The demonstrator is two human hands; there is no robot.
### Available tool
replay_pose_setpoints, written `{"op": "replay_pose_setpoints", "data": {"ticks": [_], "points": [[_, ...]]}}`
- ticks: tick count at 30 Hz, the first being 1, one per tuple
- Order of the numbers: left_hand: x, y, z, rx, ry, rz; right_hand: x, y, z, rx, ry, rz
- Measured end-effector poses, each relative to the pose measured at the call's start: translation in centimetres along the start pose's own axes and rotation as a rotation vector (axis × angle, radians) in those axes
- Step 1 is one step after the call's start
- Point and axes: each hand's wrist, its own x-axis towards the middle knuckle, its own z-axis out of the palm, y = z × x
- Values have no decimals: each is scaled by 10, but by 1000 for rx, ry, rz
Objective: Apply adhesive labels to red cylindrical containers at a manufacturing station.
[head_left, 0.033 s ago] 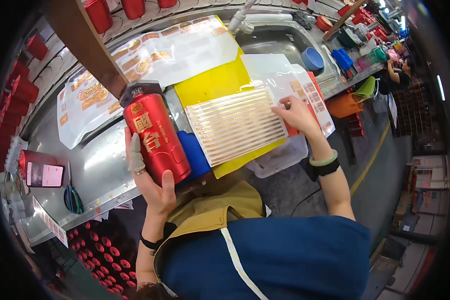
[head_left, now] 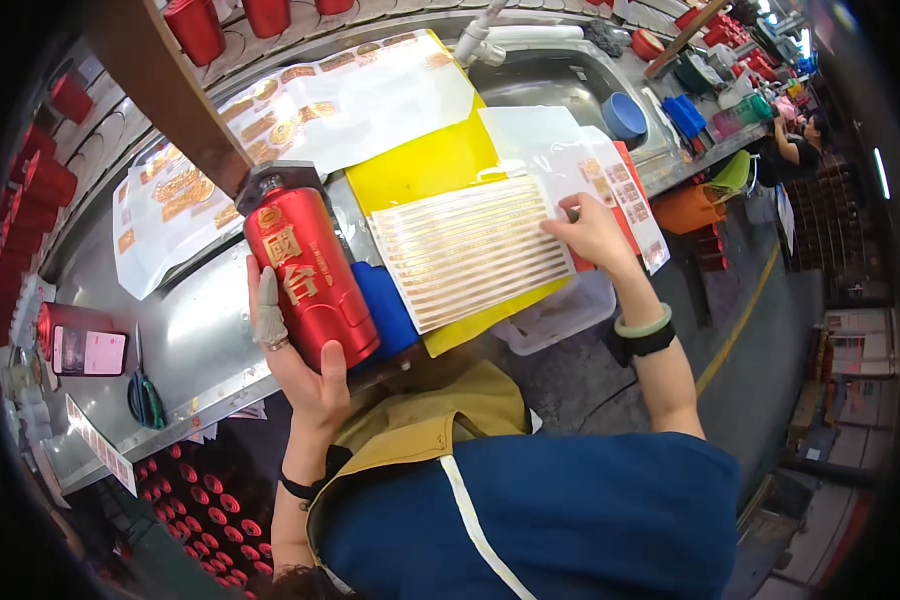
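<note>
A glossy red bottle (head_left: 308, 265) with gold characters lies tilted, its neck end in a dark holder (head_left: 275, 180) at the foot of a brown post. My left hand (head_left: 308, 372) is wrapped round the bottle's lower left side, thumb near its base; pale coverings sit on some fingers. At the right edge of a white sheet with gold strips (head_left: 470, 250), my right hand (head_left: 590, 228) has thumb and forefinger pinched together. A small dark object shows among its fingers, too hidden to name. The striped sheet rests on a yellow sheet (head_left: 425, 170).
Gold sticker sheets (head_left: 360, 95) cover the metal bench behind. A blue block (head_left: 385, 305) lies beside the bottle. Scissors (head_left: 144, 390) and a phone (head_left: 90, 350) are at left. Beyond the papers is a sink (head_left: 540, 80) with a blue cup (head_left: 624, 117). Another person (head_left: 805, 150) sits far right.
The bottle and my left hand have shifted very slightly left in the picture. My right hand keeps its pinch at the striped sheet's edge.
</note>
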Motion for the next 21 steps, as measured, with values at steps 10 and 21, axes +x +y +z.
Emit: {"op": "replay_pose_setpoints", "data": {"ticks": [10,21], "points": [[0,-2,2,12,-4,2,-25,0,17,190,112,-143],[-1,-2,2,13,-4,-5,-15,10,19,0,158,-399]]}}
